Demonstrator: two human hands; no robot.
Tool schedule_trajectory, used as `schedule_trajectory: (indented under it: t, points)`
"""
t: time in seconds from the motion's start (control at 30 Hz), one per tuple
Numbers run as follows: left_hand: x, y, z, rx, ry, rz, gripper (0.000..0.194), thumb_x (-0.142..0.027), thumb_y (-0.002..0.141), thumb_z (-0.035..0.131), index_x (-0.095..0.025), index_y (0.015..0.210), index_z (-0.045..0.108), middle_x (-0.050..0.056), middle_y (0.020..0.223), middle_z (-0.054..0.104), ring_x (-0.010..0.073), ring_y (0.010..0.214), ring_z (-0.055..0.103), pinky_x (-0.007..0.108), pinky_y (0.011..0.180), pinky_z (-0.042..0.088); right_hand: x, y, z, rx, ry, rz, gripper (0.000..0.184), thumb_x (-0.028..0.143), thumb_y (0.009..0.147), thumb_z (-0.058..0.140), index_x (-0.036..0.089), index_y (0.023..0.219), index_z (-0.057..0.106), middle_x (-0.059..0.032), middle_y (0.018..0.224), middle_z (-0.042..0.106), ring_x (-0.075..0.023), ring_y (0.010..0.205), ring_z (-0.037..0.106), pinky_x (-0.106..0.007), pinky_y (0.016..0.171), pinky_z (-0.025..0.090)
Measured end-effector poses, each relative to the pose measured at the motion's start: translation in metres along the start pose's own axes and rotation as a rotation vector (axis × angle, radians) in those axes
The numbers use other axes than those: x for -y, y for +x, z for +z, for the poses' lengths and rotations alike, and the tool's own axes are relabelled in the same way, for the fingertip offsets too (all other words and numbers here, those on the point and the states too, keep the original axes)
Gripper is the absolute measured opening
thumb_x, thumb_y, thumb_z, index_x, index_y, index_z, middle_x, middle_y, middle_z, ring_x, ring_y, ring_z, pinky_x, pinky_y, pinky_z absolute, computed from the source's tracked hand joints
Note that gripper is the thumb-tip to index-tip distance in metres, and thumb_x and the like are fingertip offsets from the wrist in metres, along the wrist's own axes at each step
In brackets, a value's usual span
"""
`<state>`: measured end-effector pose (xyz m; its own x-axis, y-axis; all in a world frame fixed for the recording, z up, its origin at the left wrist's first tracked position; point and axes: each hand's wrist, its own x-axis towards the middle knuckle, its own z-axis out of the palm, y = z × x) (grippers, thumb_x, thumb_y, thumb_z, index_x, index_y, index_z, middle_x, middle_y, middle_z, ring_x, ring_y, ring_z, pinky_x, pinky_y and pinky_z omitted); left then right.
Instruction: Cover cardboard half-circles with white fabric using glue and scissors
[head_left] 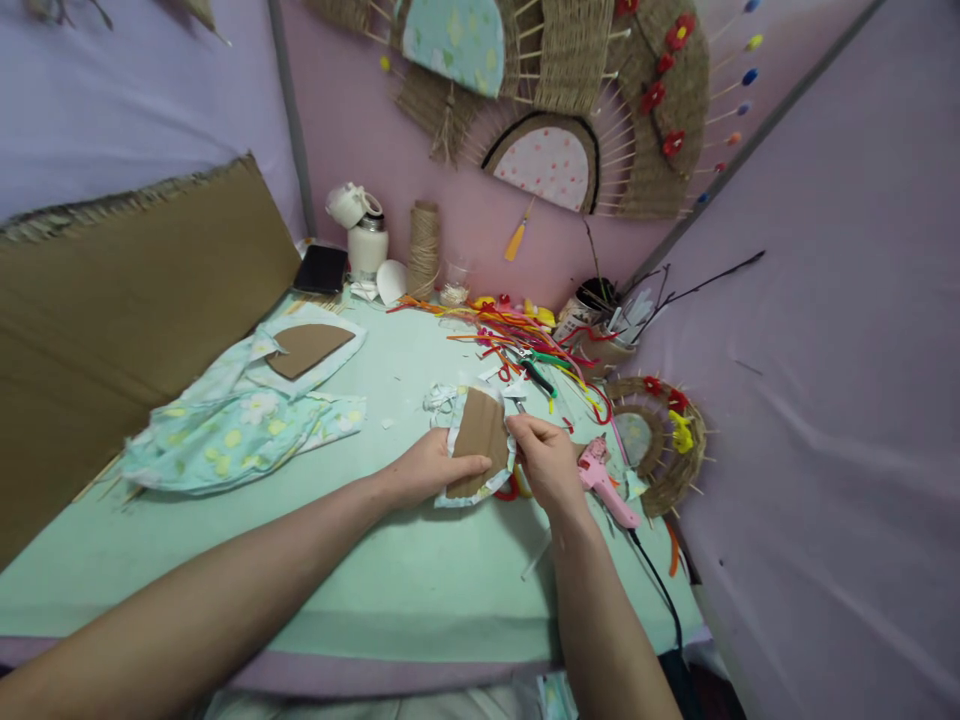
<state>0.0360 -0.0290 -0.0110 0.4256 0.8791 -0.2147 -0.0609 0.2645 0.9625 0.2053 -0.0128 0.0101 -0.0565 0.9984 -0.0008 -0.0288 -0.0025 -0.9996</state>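
Between my two hands is a brown cardboard piece (pixel 480 435) with one curved side, its edges wrapped in light blue flowered fabric. My left hand (pixel 429 468) grips it from the left, thumb lying across the cardboard face. On the right, my right hand (pixel 546 455) pinches the fabric border at the curved edge. Just beyond that hand lie green-handled pliers (pixel 538 378). A pink hot glue gun (pixel 606 488) rests to its right, cord trailing toward the table's front edge. Something with red and yellow loops is partly hidden under the held piece.
Flowered fabric (pixel 232 445) lies at left beside another cardboard cutout (pixel 309 348). A large cardboard sheet (pixel 135 320) stands along the left side. Pipe cleaners (pixel 517 325), a twine spool (pixel 424 250) and a white bottle (pixel 367 245) are at the back. A woven half-round (pixel 675 460) leans right.
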Motion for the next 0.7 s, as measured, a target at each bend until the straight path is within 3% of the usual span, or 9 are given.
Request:
schedule_trajectory:
  t: [0.17, 0.33, 0.4, 0.53, 0.7]
  points:
    - [0.001, 0.0, -0.001, -0.022, 0.072, 0.046, 0.03, -0.034, 0.071, 0.069, -0.014, 0.093, 0.069, 0.005, 0.084, 0.07, 0.0192, 0.074, 0.062, 0.029, 0.067, 0.047, 0.004, -0.004, -0.001, -0.058, -0.262, -0.29, 0.019, 0.036, 0.075, 0.069, 0.021, 0.062, 0.069, -0.0007, 0.066, 0.057, -0.0157, 0.067, 0.048, -0.027, 0.064, 0.037]
    - [0.003, 0.002, -0.002, 0.055, 0.092, 0.052, 0.032, -0.035, 0.073, 0.067, -0.013, 0.095, 0.068, 0.007, 0.088, 0.07, 0.0197, 0.077, 0.063, 0.03, 0.069, 0.048, -0.007, 0.001, -0.006, -0.012, -0.114, -0.098, 0.049, 0.061, 0.08, 0.054, 0.019, 0.057, 0.062, 0.0015, 0.051, 0.047, -0.0116, 0.048, 0.038, -0.025, 0.046, 0.029]
    - [0.004, 0.002, -0.003, 0.094, 0.129, 0.038, 0.032, -0.035, 0.073, 0.066, -0.013, 0.096, 0.067, 0.007, 0.089, 0.07, 0.02, 0.079, 0.063, 0.03, 0.07, 0.048, -0.012, 0.003, -0.008, 0.003, -0.037, -0.018, 0.052, 0.066, 0.078, 0.053, 0.019, 0.058, 0.06, 0.003, 0.048, 0.044, -0.0103, 0.043, 0.034, -0.025, 0.042, 0.025]
    - [0.002, 0.001, -0.003, 0.108, 0.179, 0.027, 0.033, -0.034, 0.072, 0.065, -0.013, 0.097, 0.068, 0.007, 0.09, 0.07, 0.0205, 0.079, 0.062, 0.03, 0.07, 0.047, -0.015, 0.004, -0.012, 0.006, -0.05, -0.022, 0.045, 0.055, 0.073, 0.067, 0.019, 0.049, 0.051, 0.0065, 0.045, 0.035, -0.0082, 0.043, 0.028, -0.023, 0.042, 0.022]
    - [-0.001, -0.001, -0.005, 0.113, 0.223, 0.033, 0.027, -0.033, 0.073, 0.062, -0.014, 0.091, 0.068, 0.003, 0.08, 0.068, 0.0184, 0.071, 0.06, 0.027, 0.063, 0.044, -0.003, 0.0, -0.011, 0.026, -0.18, -0.13, 0.029, 0.039, 0.075, 0.068, 0.02, 0.054, 0.063, 0.0023, 0.056, 0.048, -0.0118, 0.053, 0.04, -0.025, 0.051, 0.033]
